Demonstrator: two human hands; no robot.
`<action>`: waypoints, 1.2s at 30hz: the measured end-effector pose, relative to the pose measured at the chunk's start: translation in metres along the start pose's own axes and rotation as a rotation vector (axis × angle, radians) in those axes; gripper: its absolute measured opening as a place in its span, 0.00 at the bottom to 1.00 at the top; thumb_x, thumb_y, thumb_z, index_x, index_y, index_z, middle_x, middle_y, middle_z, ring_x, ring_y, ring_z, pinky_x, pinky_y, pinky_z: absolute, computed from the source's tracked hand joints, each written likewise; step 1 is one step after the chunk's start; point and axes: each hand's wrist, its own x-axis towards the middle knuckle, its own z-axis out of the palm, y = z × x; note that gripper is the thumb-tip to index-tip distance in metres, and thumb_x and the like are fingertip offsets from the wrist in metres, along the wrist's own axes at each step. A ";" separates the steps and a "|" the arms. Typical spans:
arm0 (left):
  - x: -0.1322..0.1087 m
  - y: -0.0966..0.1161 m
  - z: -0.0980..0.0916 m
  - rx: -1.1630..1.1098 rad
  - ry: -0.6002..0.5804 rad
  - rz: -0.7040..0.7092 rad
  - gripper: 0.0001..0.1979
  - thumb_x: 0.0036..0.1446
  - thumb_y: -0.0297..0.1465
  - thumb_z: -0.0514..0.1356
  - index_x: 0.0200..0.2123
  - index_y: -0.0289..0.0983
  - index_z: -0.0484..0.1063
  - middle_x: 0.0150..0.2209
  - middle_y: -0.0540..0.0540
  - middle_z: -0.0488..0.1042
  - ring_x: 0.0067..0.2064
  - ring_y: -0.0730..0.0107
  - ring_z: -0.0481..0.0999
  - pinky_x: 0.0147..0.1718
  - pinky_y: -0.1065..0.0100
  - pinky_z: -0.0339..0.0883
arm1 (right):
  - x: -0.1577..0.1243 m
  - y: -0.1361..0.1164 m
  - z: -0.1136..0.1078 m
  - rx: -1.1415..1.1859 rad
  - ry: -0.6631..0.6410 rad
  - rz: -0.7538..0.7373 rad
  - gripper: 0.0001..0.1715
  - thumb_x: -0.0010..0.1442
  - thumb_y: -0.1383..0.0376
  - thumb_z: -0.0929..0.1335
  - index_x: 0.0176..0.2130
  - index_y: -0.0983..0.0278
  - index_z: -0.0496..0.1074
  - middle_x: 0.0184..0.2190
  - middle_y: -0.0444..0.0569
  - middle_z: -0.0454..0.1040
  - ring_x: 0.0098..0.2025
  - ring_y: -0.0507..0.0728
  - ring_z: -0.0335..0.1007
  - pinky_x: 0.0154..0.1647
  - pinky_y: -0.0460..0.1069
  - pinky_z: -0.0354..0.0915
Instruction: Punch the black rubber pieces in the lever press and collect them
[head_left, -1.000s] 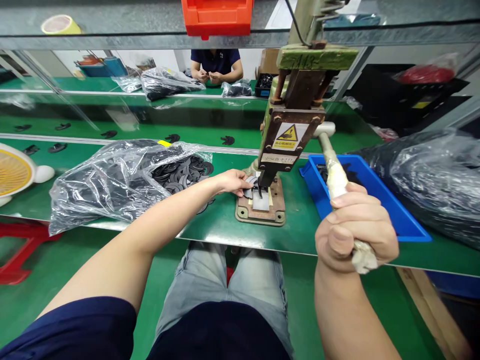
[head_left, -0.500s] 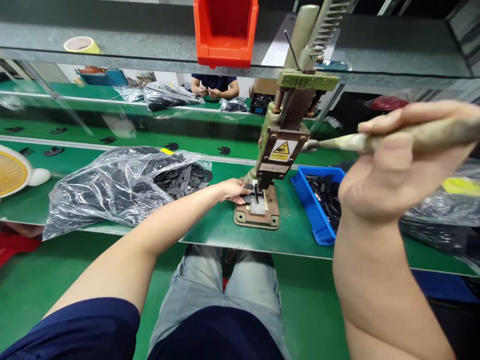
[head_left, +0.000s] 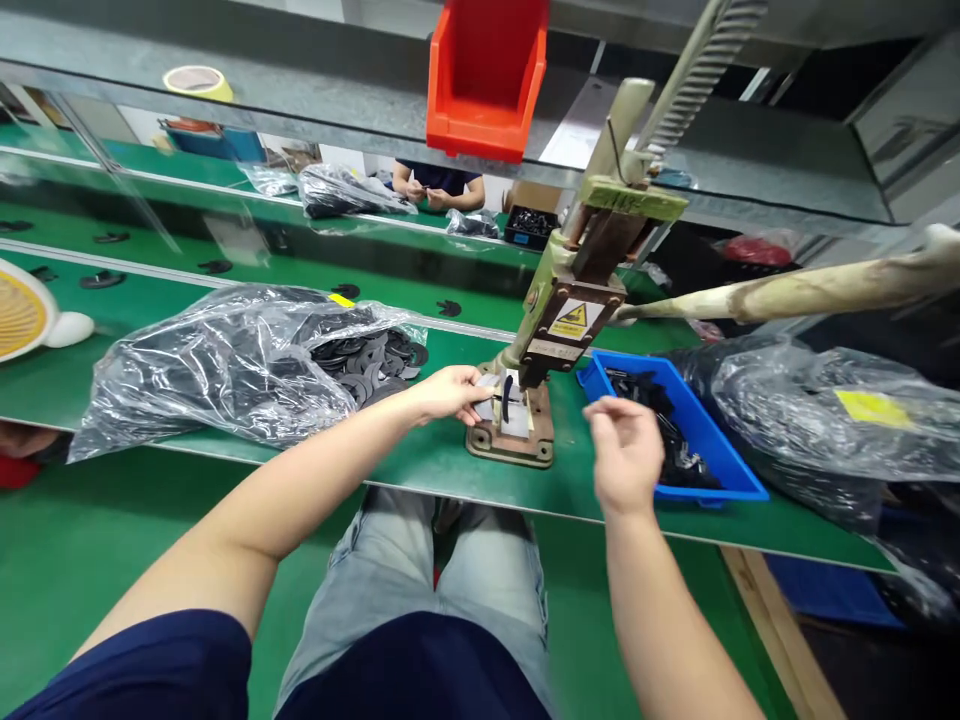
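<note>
At the foot of a green hand press (head_left: 574, 310), my left hand (head_left: 454, 393) pinches a black plastic part (head_left: 486, 392) at its edge. The part lies at the fixture on the press base (head_left: 510, 447), partly hidden by my fingers. A dark upright curved piece (head_left: 508, 397) stands over the light metal plate of the fixture, under the ram. To the right of the base, my right hand (head_left: 626, 450) hovers with its fingers curled, slightly blurred, and no item shows in it. It is apart from the press lever (head_left: 810, 287) and beside the blue bin (head_left: 720, 478) of black parts.
A clear bag (head_left: 225, 370) spills curved black parts to the left. Another plastic bag (head_left: 810, 400) lies right of the bin. An orange-red bin (head_left: 487, 130) hangs at the shelf above. Several black parts lie along the green strip behind; a person (head_left: 439, 190) sits across.
My right hand has let go of the lever and come down left to beside the blue bin. My left hand stays at the press base. The view has shifted slightly.
</note>
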 end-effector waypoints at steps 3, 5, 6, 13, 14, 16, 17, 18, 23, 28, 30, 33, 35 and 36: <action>-0.037 0.005 0.007 -0.018 -0.069 0.038 0.25 0.53 0.46 0.74 0.34 0.36 0.66 0.25 0.47 0.79 0.23 0.70 0.80 0.22 0.73 0.76 | -0.049 0.013 0.026 0.026 -0.254 0.160 0.17 0.60 0.58 0.74 0.47 0.62 0.74 0.38 0.50 0.81 0.38 0.54 0.80 0.40 0.51 0.79; -0.054 0.006 0.015 -0.005 -0.103 0.042 0.25 0.53 0.47 0.74 0.34 0.36 0.67 0.25 0.47 0.79 0.23 0.70 0.80 0.22 0.72 0.76 | -0.067 0.013 0.043 0.059 -0.341 0.222 0.17 0.61 0.56 0.73 0.47 0.61 0.74 0.38 0.50 0.81 0.36 0.54 0.80 0.37 0.51 0.79; -0.060 0.005 0.019 0.004 -0.112 0.043 0.25 0.53 0.47 0.74 0.34 0.36 0.67 0.24 0.48 0.78 0.22 0.70 0.80 0.22 0.72 0.75 | -0.072 0.011 0.049 0.072 -0.359 0.242 0.16 0.61 0.55 0.73 0.45 0.61 0.74 0.37 0.49 0.81 0.35 0.54 0.79 0.36 0.51 0.79; -0.073 0.000 0.031 0.026 -0.141 0.040 0.24 0.54 0.47 0.73 0.32 0.35 0.68 0.22 0.48 0.77 0.21 0.71 0.78 0.19 0.75 0.71 | -0.092 -0.002 0.061 0.074 -0.347 0.278 0.14 0.65 0.53 0.69 0.41 0.61 0.71 0.34 0.48 0.78 0.33 0.53 0.76 0.34 0.49 0.76; -0.072 0.000 0.031 0.025 -0.162 0.020 0.24 0.54 0.48 0.73 0.32 0.35 0.68 0.22 0.48 0.77 0.21 0.72 0.78 0.19 0.75 0.70 | -0.095 -0.003 0.060 0.069 -0.347 0.273 0.13 0.65 0.54 0.69 0.41 0.60 0.71 0.35 0.48 0.78 0.34 0.53 0.76 0.35 0.49 0.76; -0.070 0.001 0.031 0.036 -0.194 -0.018 0.24 0.54 0.48 0.73 0.32 0.36 0.67 0.22 0.48 0.77 0.21 0.72 0.77 0.19 0.75 0.69 | -0.099 -0.003 0.057 0.049 -0.353 0.262 0.11 0.66 0.55 0.68 0.42 0.60 0.71 0.35 0.47 0.78 0.34 0.53 0.77 0.36 0.50 0.76; -0.069 0.001 0.031 0.049 -0.199 -0.024 0.24 0.54 0.48 0.73 0.32 0.36 0.67 0.23 0.48 0.77 0.20 0.72 0.77 0.19 0.75 0.69 | -0.101 -0.003 0.055 0.034 -0.358 0.255 0.10 0.66 0.56 0.68 0.43 0.59 0.71 0.35 0.47 0.79 0.34 0.53 0.77 0.37 0.50 0.77; -0.067 0.001 0.030 0.068 -0.198 -0.021 0.24 0.53 0.48 0.73 0.32 0.36 0.68 0.23 0.48 0.77 0.21 0.72 0.77 0.19 0.75 0.69 | -0.101 -0.002 0.052 0.016 -0.361 0.245 0.11 0.66 0.56 0.68 0.44 0.59 0.71 0.37 0.48 0.79 0.35 0.53 0.78 0.38 0.51 0.77; -0.065 -0.002 0.030 0.203 -0.142 0.027 0.19 0.58 0.44 0.70 0.35 0.36 0.68 0.24 0.50 0.75 0.22 0.72 0.76 0.21 0.72 0.68 | -0.095 -0.002 0.032 -0.106 -0.381 0.150 0.13 0.64 0.58 0.70 0.49 0.57 0.73 0.43 0.49 0.81 0.42 0.55 0.80 0.46 0.53 0.78; -0.083 -0.001 0.040 0.582 0.237 0.433 0.13 0.61 0.42 0.67 0.37 0.39 0.75 0.36 0.47 0.75 0.36 0.69 0.75 0.37 0.68 0.70 | -0.092 -0.006 0.021 -0.202 -0.402 0.032 0.11 0.64 0.60 0.70 0.46 0.58 0.74 0.40 0.49 0.81 0.41 0.56 0.80 0.45 0.54 0.77; -0.087 -0.001 0.045 0.719 0.202 0.528 0.14 0.64 0.42 0.64 0.31 0.39 0.76 0.34 0.47 0.73 0.40 0.66 0.73 0.43 0.66 0.67 | -0.092 -0.007 0.021 -0.223 -0.404 -0.010 0.10 0.64 0.60 0.70 0.46 0.58 0.74 0.40 0.49 0.81 0.40 0.56 0.79 0.45 0.54 0.77; -0.085 -0.002 0.052 0.791 0.129 0.490 0.20 0.66 0.41 0.61 0.23 0.38 0.72 0.29 0.48 0.70 0.36 0.67 0.71 0.39 0.66 0.64 | -0.090 -0.009 0.023 -0.242 -0.414 -0.067 0.09 0.64 0.62 0.69 0.46 0.59 0.73 0.39 0.50 0.81 0.40 0.56 0.79 0.44 0.54 0.76; -0.081 -0.002 0.056 0.781 0.142 0.395 0.22 0.66 0.42 0.61 0.21 0.38 0.70 0.28 0.49 0.70 0.32 0.69 0.69 0.33 0.66 0.60 | -0.089 -0.009 0.023 -0.253 -0.419 -0.093 0.09 0.64 0.63 0.69 0.46 0.59 0.73 0.39 0.50 0.81 0.40 0.57 0.79 0.43 0.54 0.76; -0.079 -0.002 0.057 0.771 0.147 0.348 0.22 0.65 0.43 0.61 0.21 0.38 0.69 0.28 0.49 0.69 0.30 0.70 0.68 0.31 0.67 0.59 | -0.089 -0.010 0.023 -0.259 -0.420 -0.102 0.09 0.64 0.63 0.69 0.46 0.59 0.73 0.39 0.51 0.81 0.40 0.57 0.79 0.43 0.54 0.76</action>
